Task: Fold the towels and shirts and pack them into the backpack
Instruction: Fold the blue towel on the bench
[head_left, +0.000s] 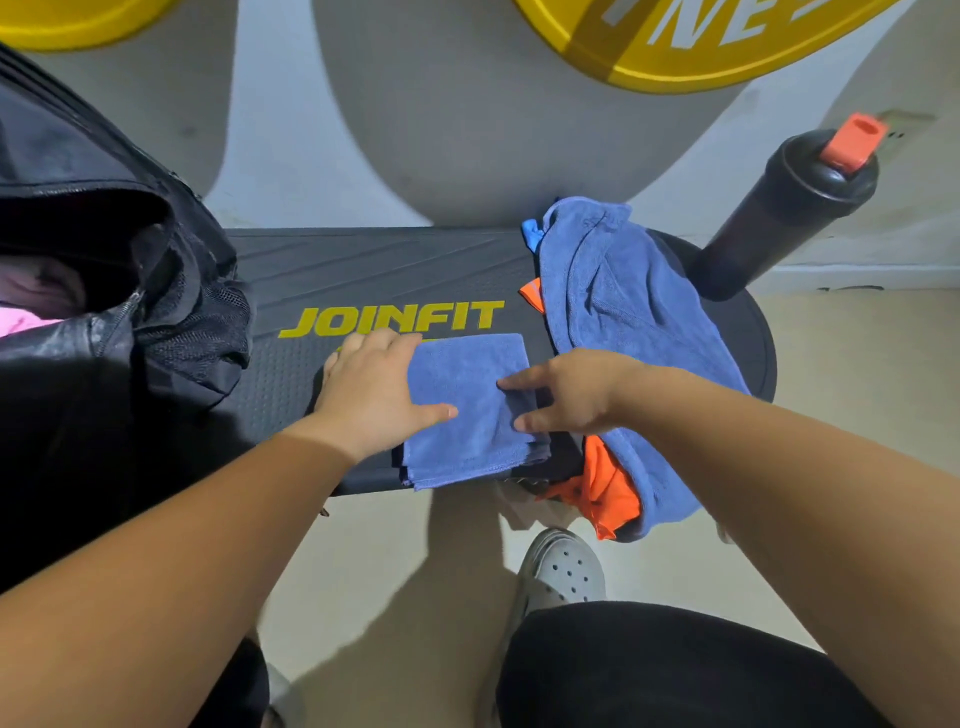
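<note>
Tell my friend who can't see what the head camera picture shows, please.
The left hand and right hand rest on a folded towel on a black bench. An open backpack sits to the left. To the right, a loose towel lies over an orange garment, near a dark bottle.

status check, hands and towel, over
Report: left hand flat on folded blue towel, right hand touching its right edge. Open backpack at left. At right, loose blue towel and orange garment heaped, unfolded.
</note>
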